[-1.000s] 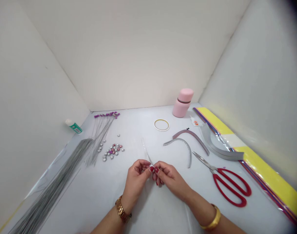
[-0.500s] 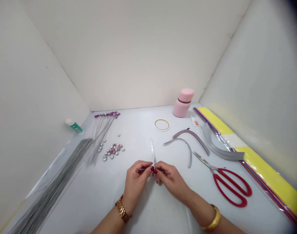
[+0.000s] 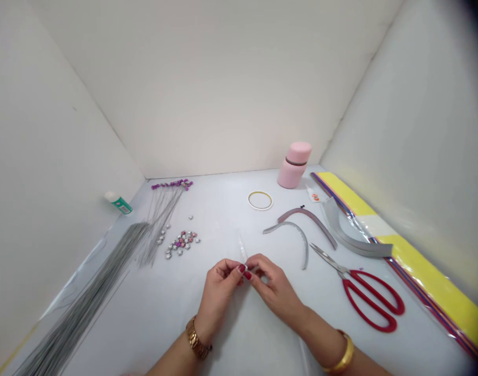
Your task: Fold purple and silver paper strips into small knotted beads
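Observation:
Low in the middle of the head view, my left hand (image 3: 222,282) and my right hand (image 3: 272,284) meet with thumbs and fingertips pinched together. Between them they grip one end of a narrow silvery-white paper strip (image 3: 242,245). Its free end points up and away over the table; the gripped end is mostly hidden by my fingers. Left of my hands lies a pile of small folded stars (image 3: 183,241) in silver, pink and purple. To the right, a curved silver strip bundle (image 3: 301,240) and a mauve strip bundle (image 3: 319,224) rest on the table.
Red-handled scissors (image 3: 360,287) lie at right, beside wide grey strips (image 3: 352,237) and packs of coloured paper (image 3: 422,277). A tape roll (image 3: 260,200) and pink flask (image 3: 294,165) stand farther back. At left are grey wires (image 3: 90,292), purple-tipped wires (image 3: 170,203) and a glue bottle (image 3: 119,202).
My fingers have shifted slightly around the strip's gripped end, the right hand's fingers turning over it. The visible free part looks shorter and leans more to the left.

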A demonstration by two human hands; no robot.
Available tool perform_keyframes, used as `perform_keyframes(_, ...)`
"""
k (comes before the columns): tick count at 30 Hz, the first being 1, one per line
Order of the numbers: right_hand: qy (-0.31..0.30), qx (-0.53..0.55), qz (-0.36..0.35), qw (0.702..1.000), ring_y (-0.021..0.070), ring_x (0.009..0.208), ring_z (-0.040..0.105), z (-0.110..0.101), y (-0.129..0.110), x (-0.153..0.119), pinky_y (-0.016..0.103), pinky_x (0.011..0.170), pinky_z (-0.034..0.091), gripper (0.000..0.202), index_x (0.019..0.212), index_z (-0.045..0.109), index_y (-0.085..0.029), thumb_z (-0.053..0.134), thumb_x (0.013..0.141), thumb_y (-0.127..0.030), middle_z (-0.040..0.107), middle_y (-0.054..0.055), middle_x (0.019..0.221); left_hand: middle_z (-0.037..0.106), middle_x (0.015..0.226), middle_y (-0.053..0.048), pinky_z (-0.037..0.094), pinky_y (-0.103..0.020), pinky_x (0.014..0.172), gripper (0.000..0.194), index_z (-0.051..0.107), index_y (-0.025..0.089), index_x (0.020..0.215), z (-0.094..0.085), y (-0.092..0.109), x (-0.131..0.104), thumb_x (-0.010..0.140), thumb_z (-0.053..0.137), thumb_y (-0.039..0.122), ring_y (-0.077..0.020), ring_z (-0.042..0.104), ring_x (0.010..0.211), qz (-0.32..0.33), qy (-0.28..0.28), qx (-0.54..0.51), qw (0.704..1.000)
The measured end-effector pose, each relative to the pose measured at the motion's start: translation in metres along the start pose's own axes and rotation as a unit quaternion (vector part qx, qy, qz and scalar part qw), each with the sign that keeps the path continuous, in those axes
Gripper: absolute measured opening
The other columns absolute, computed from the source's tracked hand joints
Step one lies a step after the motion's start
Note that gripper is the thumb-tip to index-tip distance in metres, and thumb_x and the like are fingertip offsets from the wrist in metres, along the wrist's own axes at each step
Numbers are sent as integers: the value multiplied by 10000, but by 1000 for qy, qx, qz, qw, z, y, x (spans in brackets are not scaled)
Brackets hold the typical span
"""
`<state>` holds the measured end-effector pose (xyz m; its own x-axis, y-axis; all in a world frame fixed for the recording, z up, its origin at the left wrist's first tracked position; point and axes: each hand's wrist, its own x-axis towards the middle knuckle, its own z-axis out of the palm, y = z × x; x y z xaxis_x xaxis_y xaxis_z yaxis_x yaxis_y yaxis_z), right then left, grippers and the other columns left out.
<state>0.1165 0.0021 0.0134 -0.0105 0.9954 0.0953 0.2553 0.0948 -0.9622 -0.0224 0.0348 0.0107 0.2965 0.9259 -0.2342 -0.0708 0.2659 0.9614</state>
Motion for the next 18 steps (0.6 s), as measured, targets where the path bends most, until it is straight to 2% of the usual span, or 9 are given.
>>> perform_keyframes(4,-30,24,22,999,145,625,485,0,-1,1,244,600,375,175,692,547,-190,488,827,-285,541,-2,643,578,590,8,396,-194,562,159,603,125,692,0,-4,1,742,600,275,-87,504,552,-20,-10,-34,999)
perform_keyframes(9,-41,66,53,996,128,604,461,-1,-1,0,228,568,359,198,695,521,-182,467,838,-307,528,-13,640,584,606,-11,419,-216,605,238,614,116,698,-2,2,2,797,531,316,-95,521,576,-35,-42,-58,997)
perform_keyframes(12,-45,90,69,993,117,590,444,-2,0,0,223,559,352,196,689,510,-179,479,832,-309,496,-23,622,605,611,-15,416,-204,590,155,623,110,698,-3,6,2,740,607,259,-95,528,576,-40,-49,-53,997)
perform_keyframes(14,-51,105,77,990,115,599,451,-1,1,0,222,572,362,195,688,511,-176,487,827,-309,495,-23,625,611,594,-11,410,-195,568,110,618,111,676,-3,6,3,702,639,215,-94,528,559,-40,-44,-47,997)
perform_keyframes(18,-70,130,104,984,109,576,474,2,4,0,224,558,380,148,749,533,-167,503,817,-295,541,-15,621,596,563,7,415,-198,547,115,591,131,684,-3,1,5,721,603,239,-95,533,530,-29,-12,-36,999)
